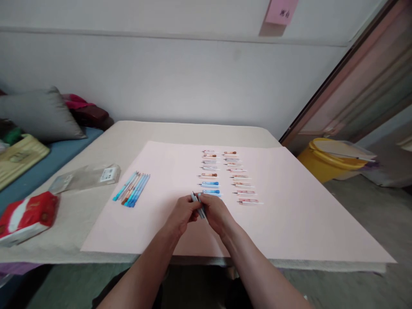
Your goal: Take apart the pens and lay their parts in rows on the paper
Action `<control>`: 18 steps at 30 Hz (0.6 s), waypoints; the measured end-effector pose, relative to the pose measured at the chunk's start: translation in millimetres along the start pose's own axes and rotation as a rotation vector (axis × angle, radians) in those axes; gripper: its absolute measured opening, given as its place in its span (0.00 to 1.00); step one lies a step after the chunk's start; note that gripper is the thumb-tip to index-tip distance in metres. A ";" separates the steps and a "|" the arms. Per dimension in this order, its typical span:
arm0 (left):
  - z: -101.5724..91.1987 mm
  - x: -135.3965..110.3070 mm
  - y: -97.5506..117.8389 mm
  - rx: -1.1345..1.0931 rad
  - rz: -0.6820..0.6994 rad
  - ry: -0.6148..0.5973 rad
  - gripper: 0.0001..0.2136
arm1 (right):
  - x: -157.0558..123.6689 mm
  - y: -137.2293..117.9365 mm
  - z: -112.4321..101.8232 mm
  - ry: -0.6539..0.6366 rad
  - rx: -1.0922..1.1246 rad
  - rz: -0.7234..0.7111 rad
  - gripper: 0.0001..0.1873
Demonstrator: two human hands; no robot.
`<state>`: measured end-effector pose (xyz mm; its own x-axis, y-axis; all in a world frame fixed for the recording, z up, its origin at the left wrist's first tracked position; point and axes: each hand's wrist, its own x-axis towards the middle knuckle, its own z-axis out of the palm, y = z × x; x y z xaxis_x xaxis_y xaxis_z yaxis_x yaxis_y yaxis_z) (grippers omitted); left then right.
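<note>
My left hand [182,213] and my right hand [216,213] meet over the pink sheet [289,206], both closed round a thin grey-blue pen [198,205] held between them. Just beyond my fingers lie two columns of short pen parts: the left column [209,174] with blue pieces nearest me, the right column [240,178] of pink ones. A bundle of several whole blue and orange pens [132,188] lies to the left on the sheet.
A clear plastic pen box [86,177] and a red tissue pack [26,217] sit on the beige table [96,146] at left. Grey cushion [38,112] on a blue couch far left. Yellow bucket [325,161] on the floor right. White wall behind.
</note>
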<state>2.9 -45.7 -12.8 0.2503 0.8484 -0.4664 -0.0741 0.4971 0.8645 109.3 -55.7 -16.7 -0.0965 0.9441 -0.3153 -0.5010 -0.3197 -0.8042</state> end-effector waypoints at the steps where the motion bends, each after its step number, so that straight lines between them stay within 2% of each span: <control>1: 0.2 -0.2 0.0 0.010 0.005 0.004 0.08 | -0.1 0.6 -0.2 -0.001 -0.006 -0.005 0.08; 8: -0.3 0.1 -0.2 0.056 0.049 0.005 0.07 | -1.1 0.8 1.2 -0.036 -0.052 -0.029 0.08; 16: -1.9 3.7 -1.6 0.066 0.110 0.025 0.07 | -4.8 -11.4 3.2 -0.121 -0.047 -0.030 0.09; 18: -3.9 7.1 -1.3 0.046 0.114 0.061 0.08 | -2.3 -14.4 -1.7 -0.050 -0.018 -0.028 0.08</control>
<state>1.0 -39.6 -18.0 0.1833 0.9090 -0.3744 -0.0535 0.3896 0.9194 118.2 -53.4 -5.3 -0.1253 0.9555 -0.2672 -0.4887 -0.2938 -0.8215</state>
